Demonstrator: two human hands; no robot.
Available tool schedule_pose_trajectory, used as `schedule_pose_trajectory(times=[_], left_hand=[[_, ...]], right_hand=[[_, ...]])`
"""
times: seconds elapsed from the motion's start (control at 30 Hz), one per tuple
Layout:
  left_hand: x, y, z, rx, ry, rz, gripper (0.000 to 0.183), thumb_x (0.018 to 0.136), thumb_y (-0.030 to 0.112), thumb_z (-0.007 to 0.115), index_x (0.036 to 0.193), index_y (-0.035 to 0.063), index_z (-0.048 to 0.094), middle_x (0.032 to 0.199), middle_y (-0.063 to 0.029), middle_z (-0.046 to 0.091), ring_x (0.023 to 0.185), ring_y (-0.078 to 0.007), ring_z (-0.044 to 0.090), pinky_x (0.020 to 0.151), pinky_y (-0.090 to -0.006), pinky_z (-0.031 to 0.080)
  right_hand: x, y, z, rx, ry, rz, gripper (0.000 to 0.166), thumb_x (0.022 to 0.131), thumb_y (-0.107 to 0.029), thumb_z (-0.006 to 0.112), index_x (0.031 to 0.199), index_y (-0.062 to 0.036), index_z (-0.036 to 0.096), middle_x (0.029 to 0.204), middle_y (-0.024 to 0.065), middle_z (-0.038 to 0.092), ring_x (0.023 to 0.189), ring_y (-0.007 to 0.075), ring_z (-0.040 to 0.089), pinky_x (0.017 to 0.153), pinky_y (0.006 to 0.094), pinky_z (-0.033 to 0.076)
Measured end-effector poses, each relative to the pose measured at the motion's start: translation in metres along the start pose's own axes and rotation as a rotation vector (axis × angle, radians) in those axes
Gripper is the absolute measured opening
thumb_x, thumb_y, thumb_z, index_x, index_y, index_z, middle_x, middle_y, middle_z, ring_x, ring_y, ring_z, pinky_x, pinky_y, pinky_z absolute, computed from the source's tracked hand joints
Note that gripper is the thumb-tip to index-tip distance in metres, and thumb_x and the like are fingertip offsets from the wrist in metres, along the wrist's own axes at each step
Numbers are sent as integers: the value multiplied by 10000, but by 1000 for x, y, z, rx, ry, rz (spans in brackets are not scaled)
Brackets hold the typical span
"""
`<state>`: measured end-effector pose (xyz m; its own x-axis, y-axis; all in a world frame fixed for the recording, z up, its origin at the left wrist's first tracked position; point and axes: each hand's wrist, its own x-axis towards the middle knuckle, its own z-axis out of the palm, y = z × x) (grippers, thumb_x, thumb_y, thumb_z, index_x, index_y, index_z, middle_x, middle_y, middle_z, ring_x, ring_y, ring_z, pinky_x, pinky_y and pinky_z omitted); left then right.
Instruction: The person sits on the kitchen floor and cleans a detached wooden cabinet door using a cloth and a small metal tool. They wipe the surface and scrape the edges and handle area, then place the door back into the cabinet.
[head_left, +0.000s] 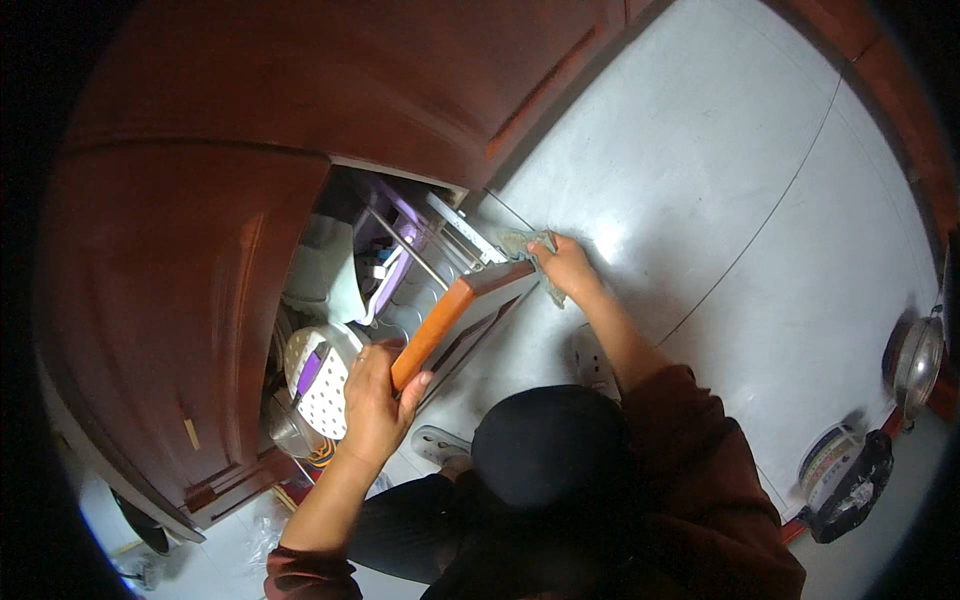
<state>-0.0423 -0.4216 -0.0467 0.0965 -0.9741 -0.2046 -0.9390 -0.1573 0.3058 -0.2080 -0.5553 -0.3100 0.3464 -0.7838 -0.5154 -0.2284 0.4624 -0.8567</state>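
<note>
A wooden drawer front (435, 330) stands pulled out from the cabinet, with a metal rack behind it. My left hand (377, 386) grips its near top edge, thumb on the outer face and fingers on the inner side. In my right hand (566, 266) is a greyish-green cloth (517, 241), which touches the drawer front's far end beside a metal runner (466, 229). Inside the drawer are a white perforated colander (324, 401), a purple-handled utensil (309, 373), a pale plastic container (324, 270) and a purple-edged plastic item (395, 281).
Dark red wooden cabinet doors (165, 300) rise on the left. Pale tiled floor (720, 187) stretches to the right. A metal pan or lid (919, 367) and a round tub beside a black bag (847, 487) sit at the right. Clear plastic wrapping (264, 534) lies at lower left.
</note>
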Motion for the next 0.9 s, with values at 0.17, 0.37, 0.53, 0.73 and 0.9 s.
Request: schedule_pose_trajectory(times=[0.17,0.37,0.53,0.73,0.9], left_hand=[[5,1,0,-48,-44,-5,338,782,225,693,951,-23,536,946,-192,593,849,-375,567,749,-407,460],[7,0,0,-78,-53,2,347,810,281,671,923,-19,538,910,-189,593,832,-370,578,730,-411,466],[8,-2,1,-84,-53,-17,314,785,228,696,907,-18,544,920,-197,593,825,-372,579,729,-406,465],[5,-4,-1,-76,-49,16,332,750,209,719,905,-22,538,881,-174,585,798,-364,565,700,-419,461],[5,-7,-3,-62,-35,72,331,758,231,715,881,-17,533,872,-167,584,800,-346,575,702,-410,469]], right_hand=[[40,32,-4,-138,-125,193,350,855,-324,562,1024,-25,632,914,195,656,862,324,633,773,390,473],[9,3,3,-97,20,-54,333,863,-308,558,1019,-20,618,936,203,646,879,356,619,789,411,472],[-67,-121,1,41,-50,-402,277,869,-258,580,1025,-29,598,943,165,588,844,342,614,715,404,499],[-89,-143,5,166,29,-635,270,921,-231,536,903,33,593,826,90,496,715,175,507,649,296,432],[-26,-19,11,-1,137,-183,291,895,-282,573,1037,-32,620,783,145,621,720,210,596,674,364,482]])
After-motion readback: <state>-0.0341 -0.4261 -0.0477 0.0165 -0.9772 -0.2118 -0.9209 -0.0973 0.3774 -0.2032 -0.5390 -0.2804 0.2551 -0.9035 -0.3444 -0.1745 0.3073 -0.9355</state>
